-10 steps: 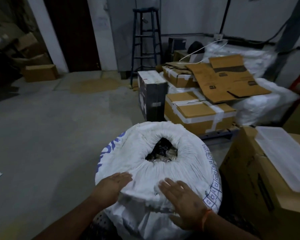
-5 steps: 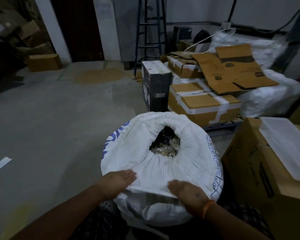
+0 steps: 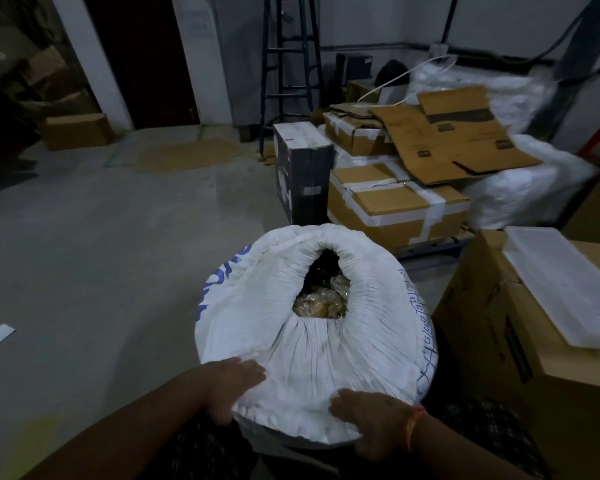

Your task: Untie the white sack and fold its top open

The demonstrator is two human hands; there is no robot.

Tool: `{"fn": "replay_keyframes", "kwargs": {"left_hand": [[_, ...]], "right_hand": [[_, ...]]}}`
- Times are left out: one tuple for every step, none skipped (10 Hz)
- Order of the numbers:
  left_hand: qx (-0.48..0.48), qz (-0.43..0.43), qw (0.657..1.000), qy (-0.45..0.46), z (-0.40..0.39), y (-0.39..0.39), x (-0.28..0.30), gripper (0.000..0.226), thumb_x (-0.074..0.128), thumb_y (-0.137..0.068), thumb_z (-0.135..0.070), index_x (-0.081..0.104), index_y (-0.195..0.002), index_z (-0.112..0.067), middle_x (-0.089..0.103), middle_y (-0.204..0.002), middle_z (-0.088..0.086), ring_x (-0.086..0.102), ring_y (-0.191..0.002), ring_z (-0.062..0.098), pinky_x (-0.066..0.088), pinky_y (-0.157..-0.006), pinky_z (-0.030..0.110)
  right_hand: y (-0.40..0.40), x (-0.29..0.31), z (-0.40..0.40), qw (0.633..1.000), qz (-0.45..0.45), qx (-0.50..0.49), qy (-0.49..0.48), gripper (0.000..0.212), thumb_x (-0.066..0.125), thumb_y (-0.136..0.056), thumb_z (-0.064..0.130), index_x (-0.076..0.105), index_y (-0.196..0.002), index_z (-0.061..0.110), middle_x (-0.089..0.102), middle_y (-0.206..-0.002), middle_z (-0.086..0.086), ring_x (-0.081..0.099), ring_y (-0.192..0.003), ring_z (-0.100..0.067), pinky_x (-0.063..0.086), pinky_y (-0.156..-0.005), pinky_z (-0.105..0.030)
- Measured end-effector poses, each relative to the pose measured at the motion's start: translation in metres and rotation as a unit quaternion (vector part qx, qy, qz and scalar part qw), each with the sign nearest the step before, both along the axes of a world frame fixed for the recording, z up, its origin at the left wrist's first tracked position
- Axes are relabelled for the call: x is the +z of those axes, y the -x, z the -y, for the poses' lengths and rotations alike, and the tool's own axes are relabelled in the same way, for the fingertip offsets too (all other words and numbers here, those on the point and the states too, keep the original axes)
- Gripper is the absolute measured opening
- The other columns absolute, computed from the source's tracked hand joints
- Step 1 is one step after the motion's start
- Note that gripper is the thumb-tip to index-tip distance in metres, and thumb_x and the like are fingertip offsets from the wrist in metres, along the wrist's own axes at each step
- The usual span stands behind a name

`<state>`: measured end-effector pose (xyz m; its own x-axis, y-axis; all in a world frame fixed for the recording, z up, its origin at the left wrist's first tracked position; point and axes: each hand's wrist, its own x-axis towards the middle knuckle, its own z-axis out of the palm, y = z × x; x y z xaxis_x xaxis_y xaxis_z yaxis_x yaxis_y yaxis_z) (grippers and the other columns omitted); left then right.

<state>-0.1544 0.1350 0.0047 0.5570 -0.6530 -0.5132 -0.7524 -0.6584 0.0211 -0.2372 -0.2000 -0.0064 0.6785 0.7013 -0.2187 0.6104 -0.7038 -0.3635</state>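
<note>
White sack (image 3: 326, 341) stands upright on the concrete floor (image 3: 101, 254), directly in front of the person, just beside the big cardboard box (image 3: 499, 323) on its right. Mouth is open: top fabric rolled outward into a thick gathered collar, with pale lumpy contents (image 3: 321, 301) showing in the teardrop-shaped hole and something dark at the far end of it. Blue print on the left flank, a printed grid on the right flank.

Left hand (image 3: 234, 386): forearm comes in from bottom left, palm down on the near-left part of the rolled collar. Fingers (image 3: 248, 370) lie close together, flat over the top of the fabric, pointing right and slightly away. Thumb hidden under the rim, so cannot tell if it's pinching.

Right hand (image 3: 371, 417): forearm comes in from bottom right, orange band (image 3: 413, 426) on the wrist. Hand sits on the near edge of the collar, lower than the left, knuckles up, fingers curled over the rim with tips out of sight underneath. Looks like a grip on the fabric edge, but the contact underneath isn't visible.

Sack's near rim runs between the two hands, both touching it. The open hole lies beyond both sets of fingers.

Behind the sack: taped cartons (image 3: 395, 209), a dark upright box (image 3: 302, 174), a blue stool (image 3: 288, 64).
</note>
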Motion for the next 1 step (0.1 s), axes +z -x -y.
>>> {"fn": "replay_keyframes", "kwargs": {"left_hand": [[-0.029, 0.031, 0.992, 0.120, 0.0011, -0.0094, 0.0093, 0.081, 0.021, -0.089, -0.084, 0.020, -0.158, -0.042, 0.051, -0.156, 0.004, 0.049, -0.142, 0.014, 0.029, -0.121, 0.027]], "right_hand": [[-0.0328, 0.0263, 0.0002, 0.993, 0.052, -0.066, -0.079, 0.059, 0.054, -0.094, 0.050, 0.049, -0.145, 0.020, 0.055, -0.144, -0.004, 0.055, -0.128, -0.019, 0.038, -0.106, -0.024]]}}
